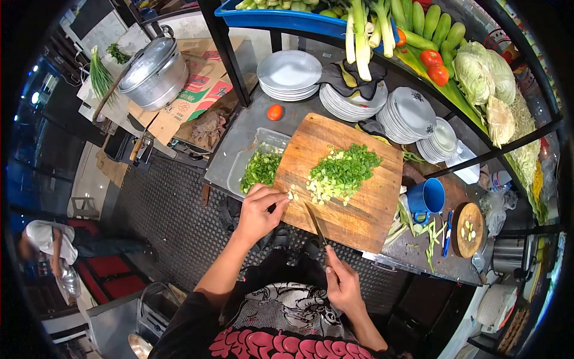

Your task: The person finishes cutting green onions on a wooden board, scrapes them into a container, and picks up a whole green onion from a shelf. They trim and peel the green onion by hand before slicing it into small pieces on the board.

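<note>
A wooden cutting board (362, 224) lies on the metal counter with a heap of chopped green onion (344, 170) on it, pale pieces at its lower left. My right hand (342, 281) is closed round the handle of a knife (315, 222), whose blade rests over the board and points up and left. At the board's left edge my left hand (261, 206) has its fingers pinched together. Small white onion bits (292, 193) lie by the fingertips; whatever the pinch holds is hidden. Just behind that hand a clear plastic container (238, 169) holds more chopped greens (260, 167).
Stacked plates (290, 69) and a tomato (275, 112) stand behind the board. A blue mug (426, 197), onion trimmings (429, 239) and a small round board (469, 230) are to the right. Vegetables fill the shelf above. A large pot (154, 72) sits at left; a person (51, 242) is lower left.
</note>
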Demonstrator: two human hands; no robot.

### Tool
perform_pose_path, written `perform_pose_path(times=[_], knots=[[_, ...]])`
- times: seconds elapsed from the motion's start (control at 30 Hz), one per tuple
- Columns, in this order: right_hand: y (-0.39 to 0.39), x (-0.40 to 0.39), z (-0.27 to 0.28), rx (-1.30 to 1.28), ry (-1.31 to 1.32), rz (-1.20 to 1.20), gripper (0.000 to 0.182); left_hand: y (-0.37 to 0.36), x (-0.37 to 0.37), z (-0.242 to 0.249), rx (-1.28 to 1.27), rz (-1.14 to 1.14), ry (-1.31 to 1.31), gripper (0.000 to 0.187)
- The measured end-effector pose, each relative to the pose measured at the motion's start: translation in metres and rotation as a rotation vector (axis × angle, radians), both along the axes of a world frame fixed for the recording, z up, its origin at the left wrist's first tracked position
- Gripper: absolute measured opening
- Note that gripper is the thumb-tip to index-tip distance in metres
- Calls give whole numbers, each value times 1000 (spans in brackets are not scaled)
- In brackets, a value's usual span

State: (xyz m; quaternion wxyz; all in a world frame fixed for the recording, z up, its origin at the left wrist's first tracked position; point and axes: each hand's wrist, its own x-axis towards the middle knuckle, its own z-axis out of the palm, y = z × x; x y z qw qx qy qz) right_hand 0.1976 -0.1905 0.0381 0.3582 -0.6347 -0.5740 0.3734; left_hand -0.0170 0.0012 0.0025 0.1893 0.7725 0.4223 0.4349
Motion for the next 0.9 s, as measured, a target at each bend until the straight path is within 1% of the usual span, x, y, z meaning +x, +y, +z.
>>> perform_pose_path(times=[0.1,0.2,0.4,0.9], knots=[[11,-14,-13,67,-27,-8,58,-2,1,0,-7,4,-11,12],[26,-27,-20,-7,-69,29,61,-2,1,0,-10,8,-15,12],[27,-29,-31,0,-67,35,62,-3,2,-2,-3,10,-19,12],[45,-33,-12,-34,-174,70,68,-2,1,1,-10,-1,-1,12]])
